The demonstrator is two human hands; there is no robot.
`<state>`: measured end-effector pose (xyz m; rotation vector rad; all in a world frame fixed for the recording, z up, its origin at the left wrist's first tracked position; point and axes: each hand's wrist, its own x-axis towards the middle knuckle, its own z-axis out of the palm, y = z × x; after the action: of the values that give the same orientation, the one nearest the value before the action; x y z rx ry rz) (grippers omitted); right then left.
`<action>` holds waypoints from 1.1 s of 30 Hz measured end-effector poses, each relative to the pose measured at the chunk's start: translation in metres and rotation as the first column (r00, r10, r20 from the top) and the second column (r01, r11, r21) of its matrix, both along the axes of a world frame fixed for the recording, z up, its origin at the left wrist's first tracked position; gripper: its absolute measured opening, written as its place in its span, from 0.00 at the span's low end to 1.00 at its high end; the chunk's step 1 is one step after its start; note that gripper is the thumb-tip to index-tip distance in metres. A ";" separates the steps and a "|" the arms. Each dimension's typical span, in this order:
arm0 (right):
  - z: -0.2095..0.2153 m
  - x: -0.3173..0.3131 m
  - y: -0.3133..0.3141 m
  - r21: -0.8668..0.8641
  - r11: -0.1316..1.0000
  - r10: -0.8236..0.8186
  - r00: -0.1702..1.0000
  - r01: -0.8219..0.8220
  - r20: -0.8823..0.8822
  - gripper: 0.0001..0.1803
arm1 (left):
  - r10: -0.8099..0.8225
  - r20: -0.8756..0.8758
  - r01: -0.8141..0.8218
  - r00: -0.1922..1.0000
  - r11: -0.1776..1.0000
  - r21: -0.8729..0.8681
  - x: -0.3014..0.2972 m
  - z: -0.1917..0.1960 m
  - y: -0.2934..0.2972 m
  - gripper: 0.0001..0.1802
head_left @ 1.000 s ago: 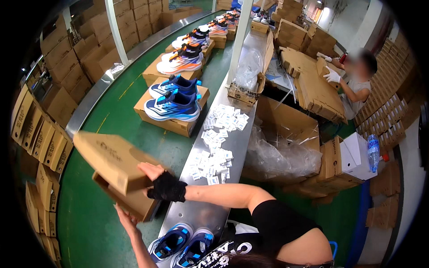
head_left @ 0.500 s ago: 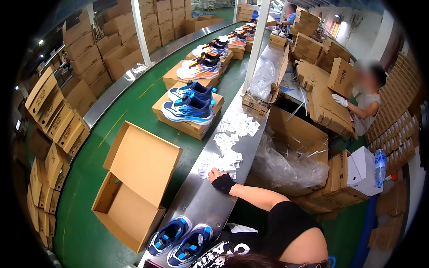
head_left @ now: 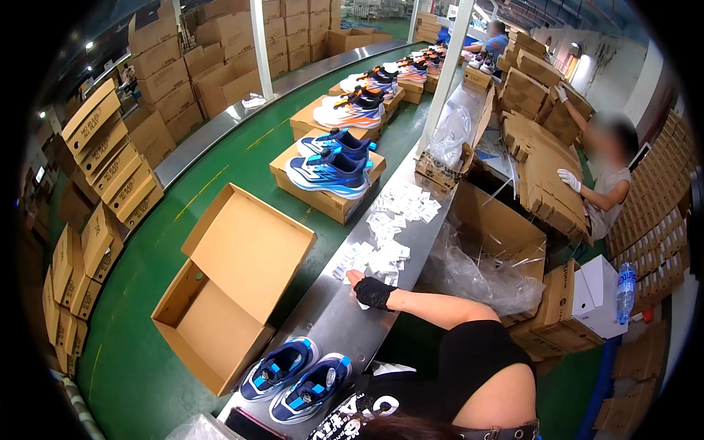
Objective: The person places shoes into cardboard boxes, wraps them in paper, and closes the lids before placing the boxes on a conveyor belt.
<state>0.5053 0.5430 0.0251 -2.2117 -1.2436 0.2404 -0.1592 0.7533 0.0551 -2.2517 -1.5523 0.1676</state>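
Note:
My right hand point(head_left: 372, 292), in a black fingerless glove, rests at the near end of a spread of small white packets point(head_left: 385, 257) on the metal ledge point(head_left: 323, 312). Its fingers are curled together against the packets; what they grip, if anything, is hidden. My left hand is out of view. Nearer to me on the ledge stands a pair of navy and blue sneakers point(head_left: 312, 389). To their left, an open brown shoebox point(head_left: 246, 257) lies with its lid folded back, nothing inside.
Beyond the shoebox, blue sneakers point(head_left: 330, 172) sit on a closed box on the green conveyor belt point(head_left: 198, 176), with more pairs farther off. Right of the ledge is a carton with clear plastic point(head_left: 477, 271). A co-worker point(head_left: 612, 176) in white gloves handles cardboard. Shoeboxes point(head_left: 110, 161) are stacked left.
The whole view has shifted, and most things sit farther right in it. My right hand stays at the packets' near end. The co-worker has raised one hand to the stacked boxes.

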 end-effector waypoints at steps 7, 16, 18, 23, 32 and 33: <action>0.097 -0.005 0.065 0.213 0.977 -0.040 0.995 0.021 0.089 0.08 | 0.110 0.609 -0.294 0.786 0.932 0.211 -0.023 0.071 0.048 0.15; 0.208 -0.123 0.179 0.132 0.799 0.596 0.802 -0.586 -0.044 0.53 | -0.009 1.000 0.236 0.002 0.972 0.008 0.252 0.187 0.093 0.09; 0.216 -0.164 0.197 0.381 0.690 0.724 0.584 -0.616 -0.366 0.57 | 0.147 0.972 0.446 -0.183 0.893 -0.051 0.310 0.197 0.090 0.10; 0.181 -0.128 0.268 0.630 0.776 0.417 0.723 0.033 -0.551 0.27 | -0.052 0.997 0.568 -0.055 0.819 0.075 0.408 0.204 0.098 0.19; 0.170 0.120 0.214 0.778 0.186 -0.322 0.785 0.600 -0.529 0.28 | -0.416 0.340 0.473 0.843 0.875 -0.101 0.307 0.091 0.114 0.34; 0.152 0.148 0.194 0.831 0.153 -0.388 0.806 0.535 -0.447 0.28 | -0.378 0.268 0.422 0.886 0.897 -0.128 0.293 0.079 0.124 0.35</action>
<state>0.6531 0.7372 0.1772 -1.3007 -0.2904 -0.5148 0.1335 0.8771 0.1342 -2.7726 -1.1716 -0.0851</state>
